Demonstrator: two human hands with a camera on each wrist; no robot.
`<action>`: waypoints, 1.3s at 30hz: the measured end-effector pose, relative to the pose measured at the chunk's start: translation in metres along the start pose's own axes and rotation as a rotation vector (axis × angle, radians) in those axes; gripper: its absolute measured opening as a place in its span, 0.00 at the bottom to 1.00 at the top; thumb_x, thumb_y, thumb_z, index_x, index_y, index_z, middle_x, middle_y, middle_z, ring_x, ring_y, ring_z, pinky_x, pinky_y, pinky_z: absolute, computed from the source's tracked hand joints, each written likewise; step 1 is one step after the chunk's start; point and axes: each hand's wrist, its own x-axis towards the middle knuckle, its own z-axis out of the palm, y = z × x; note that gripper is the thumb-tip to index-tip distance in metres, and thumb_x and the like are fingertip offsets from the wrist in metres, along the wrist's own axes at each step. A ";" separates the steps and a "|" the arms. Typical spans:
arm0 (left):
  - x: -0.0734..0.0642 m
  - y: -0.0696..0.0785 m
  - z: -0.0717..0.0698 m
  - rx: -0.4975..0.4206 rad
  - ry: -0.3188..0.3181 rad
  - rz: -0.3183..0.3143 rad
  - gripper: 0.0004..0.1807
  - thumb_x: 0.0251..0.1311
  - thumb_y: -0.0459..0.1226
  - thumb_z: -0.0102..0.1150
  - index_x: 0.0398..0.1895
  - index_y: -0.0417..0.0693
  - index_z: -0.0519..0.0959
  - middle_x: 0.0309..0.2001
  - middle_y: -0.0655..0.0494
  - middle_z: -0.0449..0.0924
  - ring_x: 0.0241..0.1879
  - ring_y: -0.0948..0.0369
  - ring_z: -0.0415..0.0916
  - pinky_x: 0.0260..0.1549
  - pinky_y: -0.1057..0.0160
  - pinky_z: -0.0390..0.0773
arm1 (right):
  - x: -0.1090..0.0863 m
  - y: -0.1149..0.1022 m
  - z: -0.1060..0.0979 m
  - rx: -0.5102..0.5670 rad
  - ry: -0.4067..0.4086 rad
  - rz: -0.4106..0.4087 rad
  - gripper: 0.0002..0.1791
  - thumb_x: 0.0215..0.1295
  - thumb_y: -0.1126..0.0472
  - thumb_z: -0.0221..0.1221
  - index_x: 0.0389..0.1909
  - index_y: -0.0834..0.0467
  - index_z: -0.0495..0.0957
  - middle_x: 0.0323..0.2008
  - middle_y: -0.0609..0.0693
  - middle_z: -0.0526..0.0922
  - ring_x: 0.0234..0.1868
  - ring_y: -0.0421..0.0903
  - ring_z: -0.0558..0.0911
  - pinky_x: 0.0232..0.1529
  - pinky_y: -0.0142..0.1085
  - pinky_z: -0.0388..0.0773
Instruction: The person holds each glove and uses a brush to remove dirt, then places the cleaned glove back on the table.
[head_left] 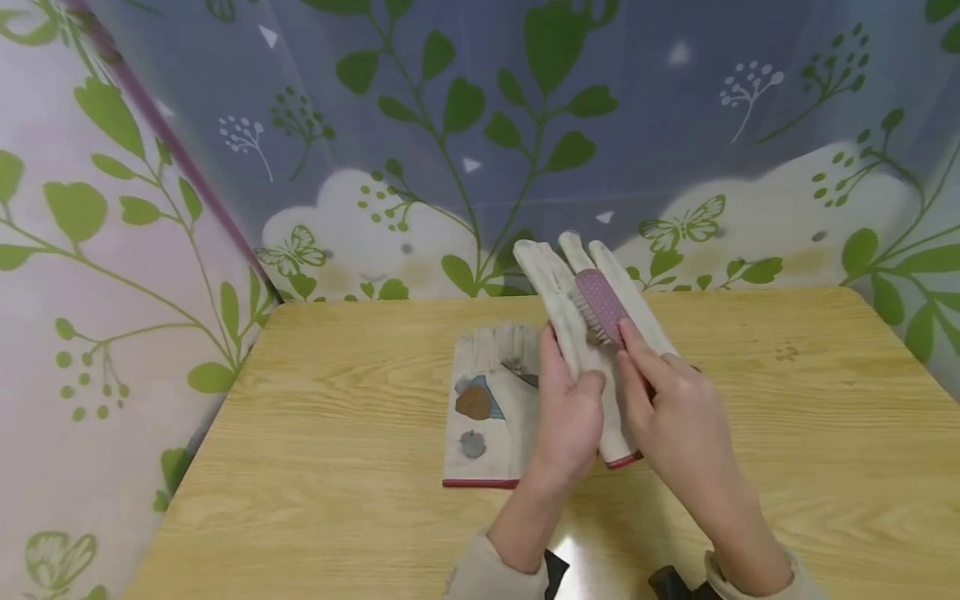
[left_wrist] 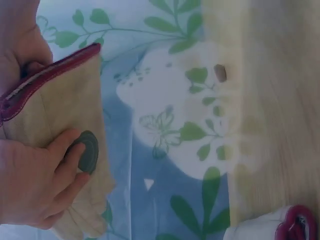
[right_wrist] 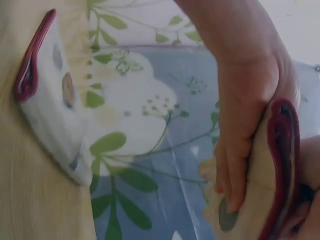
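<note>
My left hand (head_left: pixel 566 417) holds a white fabric glove (head_left: pixel 558 292) with a red-edged cuff, raised above the table. Its thumb lies on the near face; in the left wrist view its fingers (left_wrist: pixel 62 165) press the far face, over a round grey-green patch (left_wrist: pixel 89 152). With my right hand (head_left: pixel 678 408) I grip a purple brush (head_left: pixel 602 300), bristles against the glove near its fingers. From the right wrist, the left hand (right_wrist: pixel 242 120) shows behind the glove (right_wrist: pixel 260 192), while the right hand (right_wrist: pixel 300 215) is mostly cut off at the edge.
A second white glove (head_left: pixel 480 450) lies flat on the wooden table (head_left: pixel 315 442), left of the raised one. On it are a brown patch (head_left: pixel 472 402), a blue patch (head_left: pixel 493 398), a grey patch (head_left: pixel 472 444) and a dark mark. A leaf-patterned curtain (head_left: pixel 420 167) borders the table's back.
</note>
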 end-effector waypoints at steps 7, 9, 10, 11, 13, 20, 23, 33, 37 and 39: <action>0.010 0.015 -0.023 -0.107 0.133 -0.017 0.41 0.59 0.19 0.33 0.77 0.53 0.48 0.73 0.53 0.57 0.71 0.53 0.60 0.66 0.53 0.67 | -0.004 0.001 -0.032 0.112 -0.327 0.059 0.23 0.65 0.65 0.63 0.62 0.56 0.78 0.18 0.42 0.69 0.17 0.32 0.57 0.18 0.29 0.61; 0.013 0.021 -0.029 -0.124 0.145 -0.020 0.40 0.61 0.20 0.34 0.77 0.53 0.48 0.73 0.52 0.58 0.71 0.53 0.61 0.66 0.52 0.67 | -0.004 0.001 -0.042 0.162 -0.349 0.107 0.23 0.68 0.64 0.61 0.64 0.54 0.77 0.19 0.42 0.68 0.18 0.33 0.58 0.19 0.29 0.61; 0.014 0.024 -0.032 -0.136 0.152 -0.023 0.40 0.61 0.20 0.34 0.76 0.54 0.48 0.73 0.53 0.59 0.70 0.53 0.62 0.65 0.52 0.68 | -0.004 0.002 -0.045 0.182 -0.334 0.127 0.23 0.68 0.65 0.60 0.64 0.53 0.76 0.20 0.43 0.68 0.18 0.33 0.57 0.18 0.28 0.61; 0.014 0.026 -0.034 -0.154 0.148 -0.025 0.39 0.61 0.20 0.33 0.76 0.53 0.48 0.73 0.52 0.59 0.70 0.52 0.62 0.65 0.51 0.68 | -0.004 0.002 -0.047 0.205 -0.308 0.145 0.23 0.69 0.65 0.59 0.64 0.53 0.76 0.20 0.44 0.69 0.17 0.32 0.57 0.18 0.28 0.60; 0.015 0.030 -0.036 -0.169 0.143 -0.044 0.38 0.61 0.21 0.33 0.76 0.53 0.50 0.72 0.51 0.60 0.68 0.51 0.65 0.64 0.50 0.69 | -0.004 0.004 -0.050 0.211 -0.250 0.153 0.22 0.68 0.66 0.60 0.63 0.53 0.78 0.23 0.45 0.75 0.16 0.32 0.56 0.17 0.27 0.59; 0.007 0.029 -0.026 0.049 -0.023 -0.175 0.42 0.59 0.20 0.38 0.77 0.55 0.51 0.68 0.51 0.66 0.63 0.53 0.71 0.59 0.53 0.74 | 0.001 0.009 -0.023 0.101 -0.120 0.076 0.22 0.65 0.68 0.61 0.61 0.60 0.77 0.26 0.56 0.84 0.16 0.34 0.61 0.15 0.25 0.58; 0.004 0.029 -0.023 0.139 -0.066 -0.182 0.43 0.59 0.20 0.40 0.78 0.54 0.50 0.67 0.51 0.66 0.61 0.54 0.71 0.58 0.55 0.75 | 0.002 0.014 -0.021 0.167 -0.084 0.103 0.22 0.64 0.71 0.61 0.59 0.62 0.78 0.43 0.64 0.86 0.18 0.33 0.67 0.17 0.23 0.62; 0.004 0.024 -0.019 0.043 -0.002 -0.140 0.42 0.56 0.20 0.40 0.77 0.49 0.53 0.70 0.51 0.64 0.63 0.54 0.69 0.59 0.57 0.73 | -0.005 0.007 -0.052 0.053 -0.296 0.039 0.25 0.61 0.70 0.65 0.61 0.63 0.77 0.16 0.40 0.64 0.16 0.32 0.56 0.15 0.29 0.59; 0.004 0.021 -0.014 0.032 0.036 -0.157 0.42 0.56 0.20 0.41 0.77 0.49 0.54 0.70 0.53 0.65 0.64 0.54 0.68 0.61 0.56 0.72 | -0.007 0.003 -0.057 0.001 -0.292 0.056 0.25 0.60 0.69 0.65 0.61 0.63 0.77 0.16 0.41 0.67 0.16 0.33 0.56 0.16 0.29 0.58; 0.004 0.020 -0.015 0.027 0.038 -0.172 0.42 0.58 0.20 0.40 0.77 0.51 0.53 0.69 0.52 0.65 0.64 0.54 0.69 0.61 0.55 0.72 | -0.006 0.002 -0.060 0.029 -0.278 0.124 0.24 0.64 0.68 0.63 0.62 0.60 0.77 0.20 0.46 0.75 0.16 0.33 0.57 0.15 0.29 0.58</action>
